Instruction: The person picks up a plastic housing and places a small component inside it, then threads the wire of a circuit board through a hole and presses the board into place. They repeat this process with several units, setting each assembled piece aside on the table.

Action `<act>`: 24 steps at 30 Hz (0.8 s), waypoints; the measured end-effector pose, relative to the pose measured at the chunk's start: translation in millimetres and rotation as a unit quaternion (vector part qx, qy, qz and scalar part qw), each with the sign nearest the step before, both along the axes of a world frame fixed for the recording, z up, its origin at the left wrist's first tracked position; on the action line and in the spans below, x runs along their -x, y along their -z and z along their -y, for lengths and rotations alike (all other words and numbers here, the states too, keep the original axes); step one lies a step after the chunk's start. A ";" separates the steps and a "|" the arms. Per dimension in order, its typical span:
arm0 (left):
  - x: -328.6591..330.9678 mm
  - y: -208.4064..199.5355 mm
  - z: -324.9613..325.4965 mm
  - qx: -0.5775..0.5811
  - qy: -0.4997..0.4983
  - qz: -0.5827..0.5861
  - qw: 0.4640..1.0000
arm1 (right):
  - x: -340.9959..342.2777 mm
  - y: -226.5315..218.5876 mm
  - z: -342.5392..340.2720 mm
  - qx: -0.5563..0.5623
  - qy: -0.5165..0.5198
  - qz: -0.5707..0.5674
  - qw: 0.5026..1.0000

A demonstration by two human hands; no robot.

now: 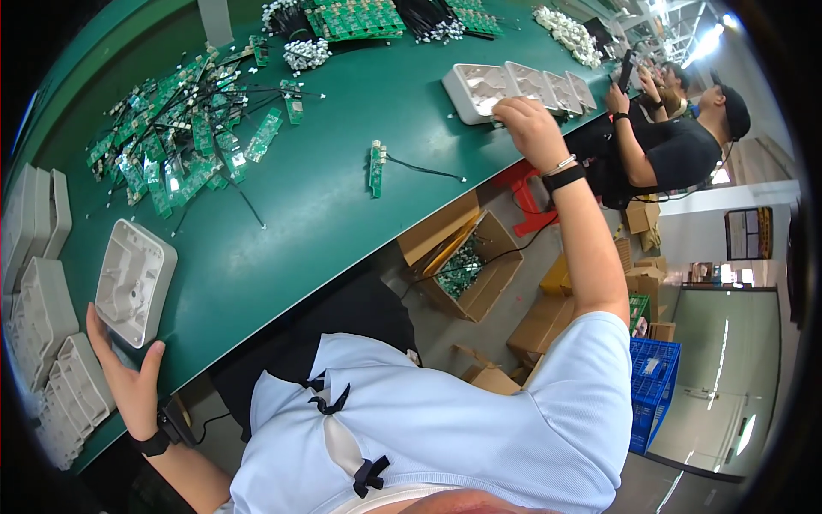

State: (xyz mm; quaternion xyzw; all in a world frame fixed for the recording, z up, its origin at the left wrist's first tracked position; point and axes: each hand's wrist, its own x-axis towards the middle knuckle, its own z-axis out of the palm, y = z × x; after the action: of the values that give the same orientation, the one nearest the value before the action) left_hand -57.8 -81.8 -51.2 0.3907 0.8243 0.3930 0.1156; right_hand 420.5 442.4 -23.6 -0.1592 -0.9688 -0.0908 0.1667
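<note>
At the near left of the green bench, a white plastic housing lies with its hollow side up. My left hand grips its near end, thumb on one side and fingers on the other. Farther right, my right hand is over the near edge of a row of similar white housings, its fingers bent and pinched together. A small dark bit shows beneath the fingertips, too hidden to name. Between my hands, a single green circuit board with a black cable lies on the bench.
A heap of wired circuit boards covers the far left. Bundled black cables and board panels lie along the back. Stacked white housings stand at the left edge. Below the bench is an open carton; a co-worker stands right.
</note>
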 end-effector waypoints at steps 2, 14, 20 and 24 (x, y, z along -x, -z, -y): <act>-2.6 -1.5 -4.6 -0.013 0.002 0.011 1.000 | -15.5 -7.2 -11.8 -0.033 0.030 0.032 0.998; -3.7 -2.0 -18.1 -0.045 -0.032 0.044 0.998 | 17.8 -19.7 54.7 0.135 0.153 -0.086 0.975; -17.6 -11.4 -11.3 -0.061 0.003 0.036 0.998 | 46.1 -10.0 96.0 0.433 0.205 0.052 0.876; -42.1 -20.9 -15.8 -0.043 0.041 0.006 0.998 | 52.4 -2.6 95.4 0.363 0.158 0.100 0.913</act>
State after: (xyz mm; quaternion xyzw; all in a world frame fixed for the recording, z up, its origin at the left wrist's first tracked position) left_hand -15.7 -66.0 -30.4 0.4265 0.7889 0.4258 0.1198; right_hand 368.1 347.0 -21.0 -0.3496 -0.9090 0.2262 -0.0170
